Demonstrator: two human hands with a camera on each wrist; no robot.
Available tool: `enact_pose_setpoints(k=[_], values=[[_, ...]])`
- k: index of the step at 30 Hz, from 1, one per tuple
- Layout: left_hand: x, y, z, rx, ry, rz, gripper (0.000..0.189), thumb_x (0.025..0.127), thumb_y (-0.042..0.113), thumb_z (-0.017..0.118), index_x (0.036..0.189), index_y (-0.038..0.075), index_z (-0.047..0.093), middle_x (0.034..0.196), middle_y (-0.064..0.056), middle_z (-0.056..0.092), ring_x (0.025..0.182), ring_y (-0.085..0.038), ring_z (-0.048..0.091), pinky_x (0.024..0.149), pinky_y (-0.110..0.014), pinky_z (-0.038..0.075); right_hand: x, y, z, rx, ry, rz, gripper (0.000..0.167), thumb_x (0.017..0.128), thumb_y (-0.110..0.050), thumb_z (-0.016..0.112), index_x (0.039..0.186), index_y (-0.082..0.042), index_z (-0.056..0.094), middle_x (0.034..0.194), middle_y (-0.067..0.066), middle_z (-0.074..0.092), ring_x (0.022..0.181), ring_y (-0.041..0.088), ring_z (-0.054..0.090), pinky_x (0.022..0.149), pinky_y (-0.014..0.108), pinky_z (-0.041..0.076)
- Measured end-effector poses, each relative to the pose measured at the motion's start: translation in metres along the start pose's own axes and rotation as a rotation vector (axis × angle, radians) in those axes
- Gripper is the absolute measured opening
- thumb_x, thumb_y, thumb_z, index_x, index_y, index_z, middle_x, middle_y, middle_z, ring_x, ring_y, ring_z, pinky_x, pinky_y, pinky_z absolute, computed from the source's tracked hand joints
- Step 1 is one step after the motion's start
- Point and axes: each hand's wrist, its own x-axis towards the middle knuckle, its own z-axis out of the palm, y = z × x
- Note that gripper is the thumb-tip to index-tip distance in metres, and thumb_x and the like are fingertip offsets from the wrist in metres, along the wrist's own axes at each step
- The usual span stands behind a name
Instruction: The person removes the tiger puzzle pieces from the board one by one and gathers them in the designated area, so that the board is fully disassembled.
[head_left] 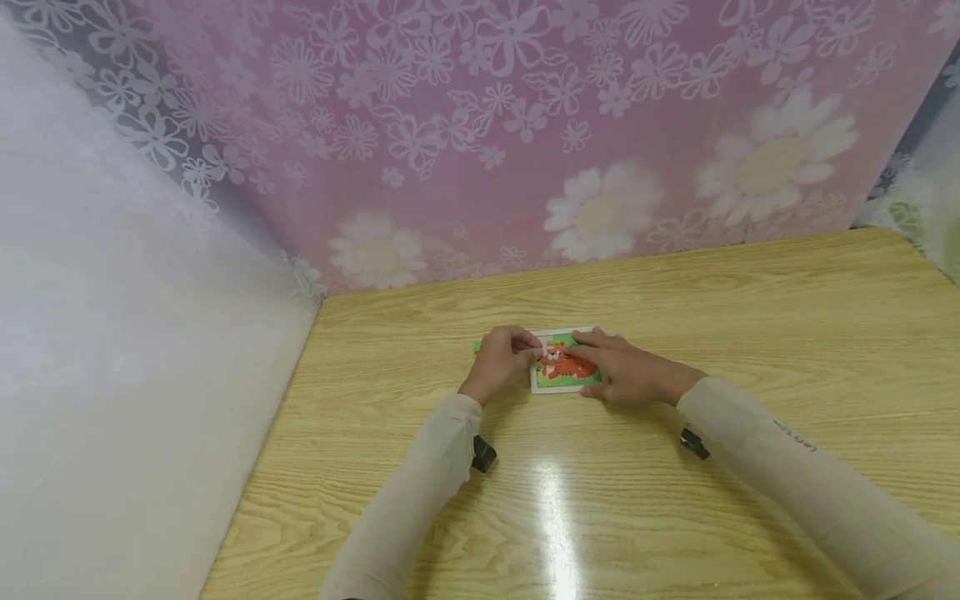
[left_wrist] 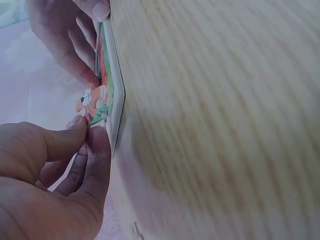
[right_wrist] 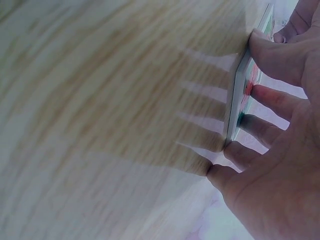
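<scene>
A small white-framed jigsaw board (head_left: 564,372) with an orange tiger on green lies flat on the wooden table (head_left: 675,283). My left hand (head_left: 504,358) pinches a loose orange and green puzzle piece (left_wrist: 91,104) between thumb and forefinger, held just over the board's (left_wrist: 115,95) left side. My right hand (head_left: 628,371) lies spread on the board's right side, its straight fingers (right_wrist: 280,97) resting on the picture and over the board's edge (right_wrist: 239,97). The right hand's fingers (left_wrist: 75,35) show beyond the piece in the left wrist view.
A pink curtain with white flowers (head_left: 525,125) hangs behind the table and a white sheer curtain (head_left: 112,333) closes off the left. A bright light reflection (head_left: 555,517) lies on the wood between my sleeves. A bit of green (head_left: 477,348) shows left of the left hand.
</scene>
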Motion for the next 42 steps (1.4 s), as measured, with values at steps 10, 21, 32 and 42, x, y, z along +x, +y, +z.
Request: enact_pose_setpoints(k=[10,21,32,42], values=[[-0.003,-0.007,-0.011,-0.001,0.026,0.004,0.007,0.098,0.010,0.069,0.096,0.006,0.074,0.093,-0.005,0.072,0.083,-0.019,0.068,0.069,-0.028,0.054,0.000,0.000,0.000,0.002,-0.005,0.006,0.066,0.099,-0.025,0.068,0.154,0.000,0.039,0.163,0.026,0.021,0.148,0.054,0.008,0.115,0.069,0.011],[-0.011,-0.023,-0.037,0.026,0.056,-0.011,0.006,0.096,0.011,0.071,0.095,0.007,0.075,0.091,-0.002,0.072,0.082,-0.017,0.067,0.074,-0.031,0.056,-0.001,0.000,0.000,-0.011,0.013,-0.009,0.066,0.099,-0.023,0.068,0.154,0.000,0.039,0.162,0.026,0.023,0.148,0.054,0.010,0.116,0.067,0.012],[-0.019,-0.040,-0.059,-0.021,0.053,-0.071,0.006,0.095,0.013,0.073,0.095,0.008,0.076,0.088,-0.004,0.073,0.079,-0.021,0.069,0.072,-0.033,0.057,-0.002,-0.001,-0.002,0.005,0.016,-0.016,0.067,0.099,-0.022,0.068,0.154,0.001,0.039,0.162,0.026,0.023,0.148,0.055,0.010,0.117,0.067,0.011],[-0.030,-0.044,-0.072,-0.028,0.021,-0.105,0.009,0.096,0.011,0.071,0.095,0.004,0.077,0.084,-0.013,0.073,0.073,-0.027,0.064,0.065,-0.031,0.052,-0.002,0.001,0.001,0.003,0.001,-0.011,0.067,0.099,-0.025,0.068,0.154,0.001,0.038,0.162,0.027,0.022,0.148,0.055,0.009,0.116,0.067,0.011]])
